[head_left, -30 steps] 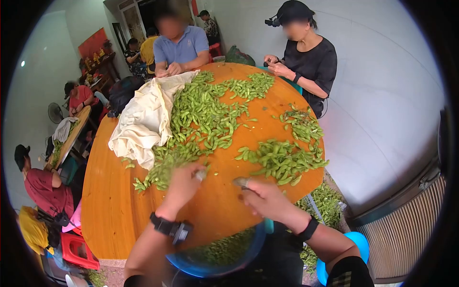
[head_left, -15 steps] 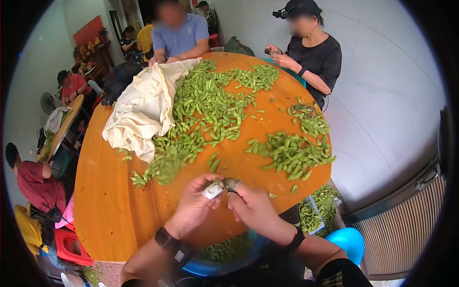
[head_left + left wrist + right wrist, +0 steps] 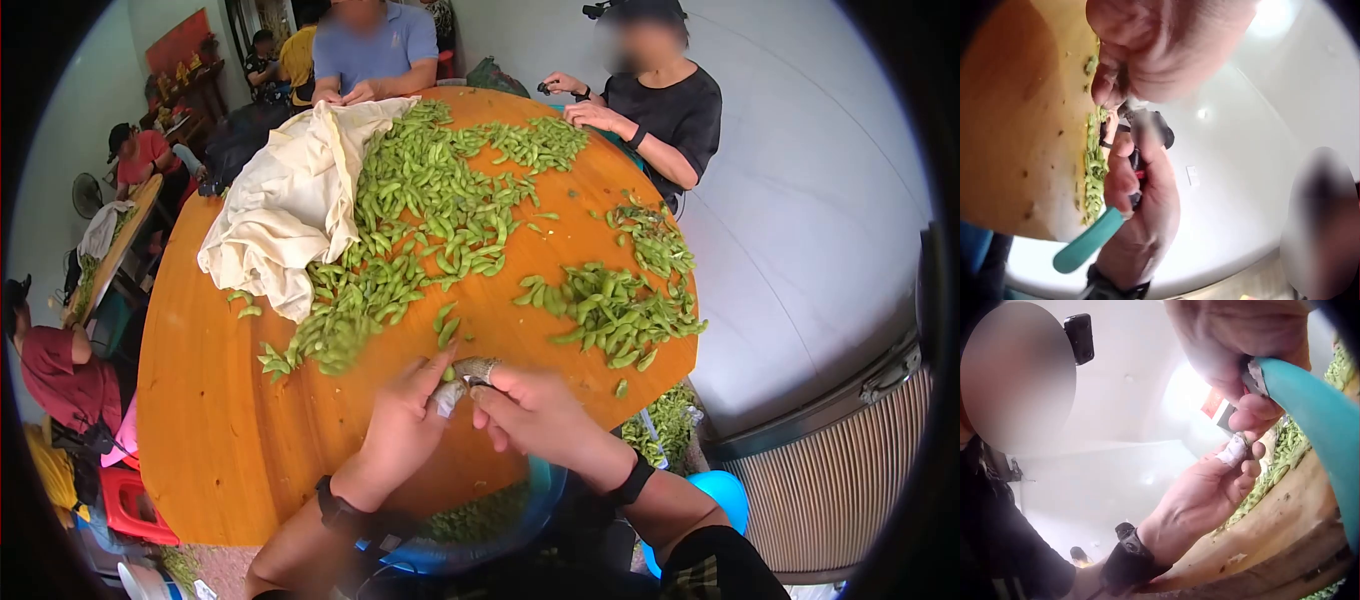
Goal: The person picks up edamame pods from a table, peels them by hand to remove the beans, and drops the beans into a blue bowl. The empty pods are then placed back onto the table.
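My left hand (image 3: 405,410) is raised over the near side of the table, its thumb wrapped in white tape (image 3: 1233,450). A green bean pod (image 3: 449,374) is pinched in its fingertips and mostly covered by them. Close beside it, my right hand (image 3: 540,400) has a grey-wrapped forefinger (image 3: 476,369) almost meeting the left fingertips. Curled in the right palm is a hand tool with a teal handle (image 3: 1088,240), whose working end is hidden by the fingers.
The round wooden table (image 3: 220,420) bears a large heap of green pods (image 3: 430,215), a smaller pile (image 3: 610,310) at right, and a cream cloth (image 3: 275,215). Below the near edge sits a blue basin (image 3: 548,500) containing greens. Two people sit across the table.
My left hand has come from the near edge of the heap to meet my right hand, bringing a pod. Both now stay together, and the left forefinger has straightened. The head view has shifted slightly.
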Action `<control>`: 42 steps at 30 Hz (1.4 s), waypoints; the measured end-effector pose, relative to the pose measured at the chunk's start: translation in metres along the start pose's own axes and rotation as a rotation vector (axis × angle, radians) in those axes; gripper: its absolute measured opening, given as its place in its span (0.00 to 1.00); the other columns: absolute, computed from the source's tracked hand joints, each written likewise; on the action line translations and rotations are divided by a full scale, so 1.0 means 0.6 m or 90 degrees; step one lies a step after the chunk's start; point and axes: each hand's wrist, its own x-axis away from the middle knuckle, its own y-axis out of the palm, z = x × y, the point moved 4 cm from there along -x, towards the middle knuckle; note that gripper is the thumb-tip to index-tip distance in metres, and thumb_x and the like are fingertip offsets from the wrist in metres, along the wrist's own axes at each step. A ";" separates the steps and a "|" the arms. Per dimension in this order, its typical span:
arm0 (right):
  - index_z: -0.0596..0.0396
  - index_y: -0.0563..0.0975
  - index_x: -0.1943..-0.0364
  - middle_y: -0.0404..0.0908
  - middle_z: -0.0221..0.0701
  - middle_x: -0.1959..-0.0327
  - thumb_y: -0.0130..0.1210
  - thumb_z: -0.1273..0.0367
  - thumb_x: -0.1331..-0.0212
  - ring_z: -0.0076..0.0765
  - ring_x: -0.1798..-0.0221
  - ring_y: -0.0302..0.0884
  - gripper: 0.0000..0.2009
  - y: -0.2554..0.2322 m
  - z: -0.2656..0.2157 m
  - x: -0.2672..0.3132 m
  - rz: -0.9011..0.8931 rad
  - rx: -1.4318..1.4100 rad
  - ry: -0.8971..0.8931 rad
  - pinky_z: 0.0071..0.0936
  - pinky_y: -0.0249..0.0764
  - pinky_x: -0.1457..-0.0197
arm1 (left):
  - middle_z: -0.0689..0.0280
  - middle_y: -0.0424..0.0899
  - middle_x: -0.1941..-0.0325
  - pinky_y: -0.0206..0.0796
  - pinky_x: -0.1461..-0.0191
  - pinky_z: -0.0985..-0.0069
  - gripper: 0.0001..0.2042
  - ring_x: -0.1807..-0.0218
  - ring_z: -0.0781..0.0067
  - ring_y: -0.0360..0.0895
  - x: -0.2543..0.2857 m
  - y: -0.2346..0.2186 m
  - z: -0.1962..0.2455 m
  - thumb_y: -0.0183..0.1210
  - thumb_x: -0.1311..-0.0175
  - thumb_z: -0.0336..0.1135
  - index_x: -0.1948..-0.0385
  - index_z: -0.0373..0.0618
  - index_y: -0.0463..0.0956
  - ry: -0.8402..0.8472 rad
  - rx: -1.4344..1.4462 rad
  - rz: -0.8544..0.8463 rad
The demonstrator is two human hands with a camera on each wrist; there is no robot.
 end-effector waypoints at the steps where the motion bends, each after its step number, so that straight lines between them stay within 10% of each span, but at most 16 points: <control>1: 0.58 0.74 0.66 0.77 0.26 0.77 0.45 0.70 0.33 0.20 0.81 0.76 0.08 0.001 -0.002 0.000 -0.006 -0.001 0.010 0.20 0.68 0.78 | 0.63 0.79 0.66 0.71 0.70 0.81 0.22 0.73 0.79 0.77 0.001 -0.001 -0.001 0.52 0.40 0.15 0.43 0.39 0.72 -0.003 -0.001 0.000; 3: 0.58 0.74 0.67 0.76 0.27 0.77 0.45 0.70 0.33 0.20 0.80 0.76 0.09 0.003 0.001 0.000 -0.011 -0.004 0.021 0.20 0.67 0.78 | 0.52 0.79 0.63 0.71 0.62 0.71 0.25 0.66 0.54 0.78 0.002 0.001 0.001 0.56 0.45 0.18 0.41 0.40 0.70 0.008 -0.005 -0.025; 9: 0.56 0.76 0.66 0.79 0.25 0.77 0.46 0.69 0.33 0.18 0.80 0.77 0.08 0.007 0.008 -0.003 -0.005 0.025 0.006 0.18 0.68 0.81 | 0.51 0.80 0.62 0.72 0.60 0.65 0.26 0.63 0.49 0.79 0.004 0.002 0.012 0.56 0.47 0.18 0.42 0.38 0.70 0.111 -0.134 -0.001; 22: 0.59 0.74 0.68 0.75 0.25 0.79 0.47 0.72 0.35 0.18 0.83 0.71 0.07 0.009 0.032 -0.007 0.031 -0.091 0.005 0.18 0.65 0.80 | 0.52 0.80 0.59 0.73 0.57 0.68 0.23 0.58 0.50 0.79 0.006 0.003 0.001 0.57 0.43 0.22 0.42 0.41 0.69 0.037 -0.065 -0.077; 24: 0.58 0.75 0.68 0.75 0.25 0.79 0.47 0.72 0.35 0.18 0.83 0.70 0.07 0.009 0.036 -0.007 0.035 -0.106 0.001 0.18 0.64 0.80 | 0.58 0.82 0.65 0.75 0.62 0.78 0.21 0.69 0.72 0.82 0.005 0.004 -0.004 0.53 0.41 0.17 0.43 0.39 0.71 0.054 -0.054 -0.074; 28: 0.58 0.75 0.68 0.75 0.25 0.79 0.48 0.71 0.35 0.17 0.83 0.70 0.07 0.006 0.038 -0.004 0.029 -0.146 0.010 0.18 0.63 0.82 | 0.54 0.81 0.58 0.74 0.56 0.72 0.21 0.59 0.60 0.82 0.002 0.001 -0.004 0.55 0.40 0.23 0.42 0.40 0.70 0.019 -0.006 -0.128; 42: 0.58 0.76 0.66 0.77 0.27 0.78 0.49 0.70 0.36 0.19 0.82 0.72 0.07 -0.003 0.022 0.011 0.085 -0.097 -0.003 0.17 0.64 0.82 | 0.63 0.79 0.66 0.71 0.68 0.80 0.16 0.70 0.76 0.79 -0.010 0.019 -0.010 0.49 0.33 0.22 0.45 0.40 0.62 -0.143 0.412 -0.177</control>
